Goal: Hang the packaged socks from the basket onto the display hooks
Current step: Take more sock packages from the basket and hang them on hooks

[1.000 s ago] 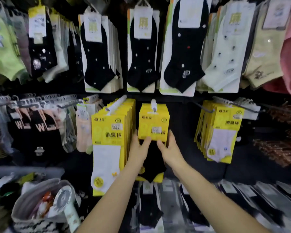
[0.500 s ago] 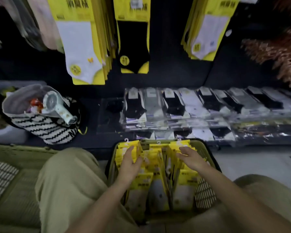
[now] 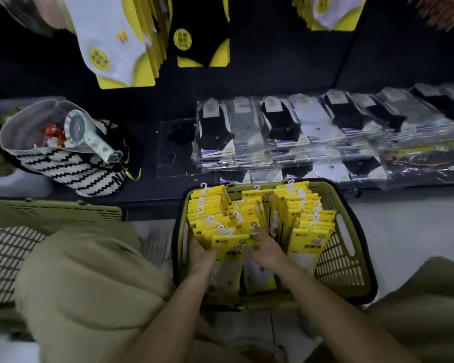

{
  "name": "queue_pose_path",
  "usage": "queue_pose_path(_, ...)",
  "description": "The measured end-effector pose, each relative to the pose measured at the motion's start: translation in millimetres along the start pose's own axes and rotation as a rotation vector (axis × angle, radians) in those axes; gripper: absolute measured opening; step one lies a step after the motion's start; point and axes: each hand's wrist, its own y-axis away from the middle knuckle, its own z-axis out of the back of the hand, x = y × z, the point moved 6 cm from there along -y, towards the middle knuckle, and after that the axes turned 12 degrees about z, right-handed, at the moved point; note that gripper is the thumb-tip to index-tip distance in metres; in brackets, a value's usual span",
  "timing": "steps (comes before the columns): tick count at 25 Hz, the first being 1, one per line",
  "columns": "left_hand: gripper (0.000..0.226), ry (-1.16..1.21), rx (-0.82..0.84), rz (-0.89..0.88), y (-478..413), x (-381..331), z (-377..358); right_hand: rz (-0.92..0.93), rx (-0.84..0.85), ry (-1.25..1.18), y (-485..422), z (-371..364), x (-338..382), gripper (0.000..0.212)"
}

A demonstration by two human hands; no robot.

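Gripping yellow sock pack (image 3: 230, 244): left hand (image 3: 201, 255), right hand (image 3: 267, 248).

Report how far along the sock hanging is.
Done: hanging packs of white and black socks already sit on the display above. In hand: the left hand and right hand grip the front pack of the left row, not yet lifted out of the green basket. Left: several rows of packs fill the basket, so most of the job remains.
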Motion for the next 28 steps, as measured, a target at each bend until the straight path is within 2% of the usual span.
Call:
queue_pose_path(3, 0.087, -0.057, 0.039, 0.116, -17.2, 13.8, 7.2, -0.006, 0.028, 0.038, -26.9, -15.7, 0.5, 0.080)
queue_pose_path(5, 0.096, -0.119, 0.083, 0.134, -29.0, 13.1, 10.0, -0.049, 0.027, -0.062, -38.8, -20.5, -8.0, 0.085)
queue_pose_path(7, 0.091, -0.151, 0.135, 0.101, -38.3, 11.2, 9.1, -0.142, -0.039, -0.335, -41.0, -26.5, -21.2, 0.094)
queue_pose_path(8, 0.088, -0.152, 0.151, 0.096, -40.6, 11.4, 7.6, -0.163, -0.057, -0.408, -40.8, -31.2, -26.1, 0.085)
queue_pose_path(10, 0.081, -0.187, 0.162, 0.065, -41.8, 12.1, 3.0, -0.140, -0.048, -0.343, -38.2, -39.9, -30.5, 0.048)
queue_pose_path(11, 0.076, -0.220, 0.152, 0.028, -42.0, 11.2, 0.6, -0.109, -0.047, -0.318, -36.4, -42.7, -28.7, 0.041)
queue_pose_path(13, 0.069, -0.270, 0.130, -0.051, -42.5, 7.8, -3.1, -0.048, -0.046, -0.332, -34.4, -44.3, -24.0, 0.051)
queue_pose_path(16, 0.068, -0.200, 0.188, -0.051, -39.3, 9.4, -7.6, 0.009, -0.011, -0.268, -31.0, -42.9, -22.2, 0.064)
queue_pose_path(19, 0.088, -0.246, 0.214, 0.029, -40.5, 18.7, -7.8, -0.029, 0.000, -0.296, -26.7, -41.1, -28.5, 0.079)
queue_pose_path(21, 0.091, -0.302, 0.192, 0.072, -44.4, 22.0, -6.9, 0.005, 0.012, -0.260, -25.2, -40.5, -25.5, 0.079)
queue_pose_path(25, 0.068, -0.372, 0.176, 0.104, -44.9, 20.1, -10.3, 0.039, -0.019, -0.240, -18.9, -43.5, -18.3, 0.068)
queue_pose_path(28, 0.047, -0.388, 0.171, 0.048, -35.5, 9.6, -10.1, 0.082, -0.050, -0.295, -13.0, -37.8, -9.5, 0.065)
